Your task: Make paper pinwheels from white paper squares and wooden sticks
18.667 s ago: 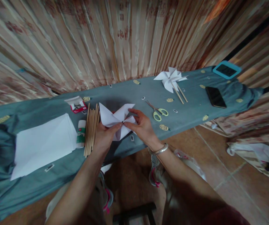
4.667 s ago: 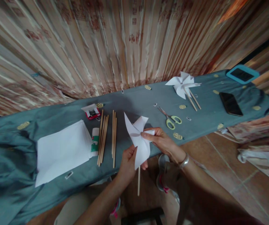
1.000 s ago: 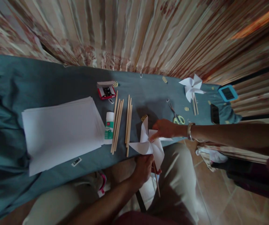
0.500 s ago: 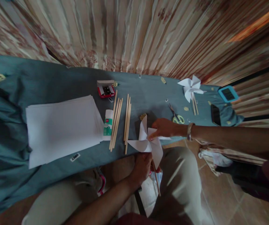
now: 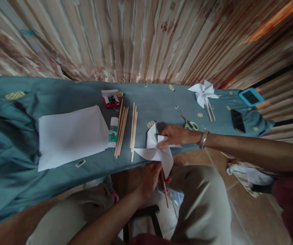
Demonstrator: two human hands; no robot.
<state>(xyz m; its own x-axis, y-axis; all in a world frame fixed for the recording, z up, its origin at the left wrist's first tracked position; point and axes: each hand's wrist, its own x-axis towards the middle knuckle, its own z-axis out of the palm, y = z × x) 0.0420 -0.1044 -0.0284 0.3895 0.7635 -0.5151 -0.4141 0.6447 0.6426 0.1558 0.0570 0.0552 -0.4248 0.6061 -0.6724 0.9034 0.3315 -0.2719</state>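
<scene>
A white paper pinwheel [image 5: 153,153] is held over the front edge of the cloth-covered table, its wooden stick [image 5: 165,194] slanting down toward my knees. My left hand [image 5: 153,173] is closed around the stick just below the blades, which hide part of the fingers. From the right, my right hand [image 5: 173,135] presses thumb and fingers at the pinwheel's centre. Left of the blades lie several loose wooden sticks [image 5: 133,127]. Behind my right hand is a pair of scissors [image 5: 189,122] with green-and-white handles.
A stack of white paper [image 5: 71,136] lies at left beside a glue stick [image 5: 113,132] and more wooden sticks [image 5: 122,131]. Behind them sits an open red box [image 5: 111,99] of small dark pieces. At right are another pinwheel [image 5: 204,92], a phone [image 5: 237,120] and a blue-framed device [image 5: 251,96].
The camera view has shifted slightly, so the table's items appear moved. Both hands keep their hold on the pinwheel, with little change in their grip.
</scene>
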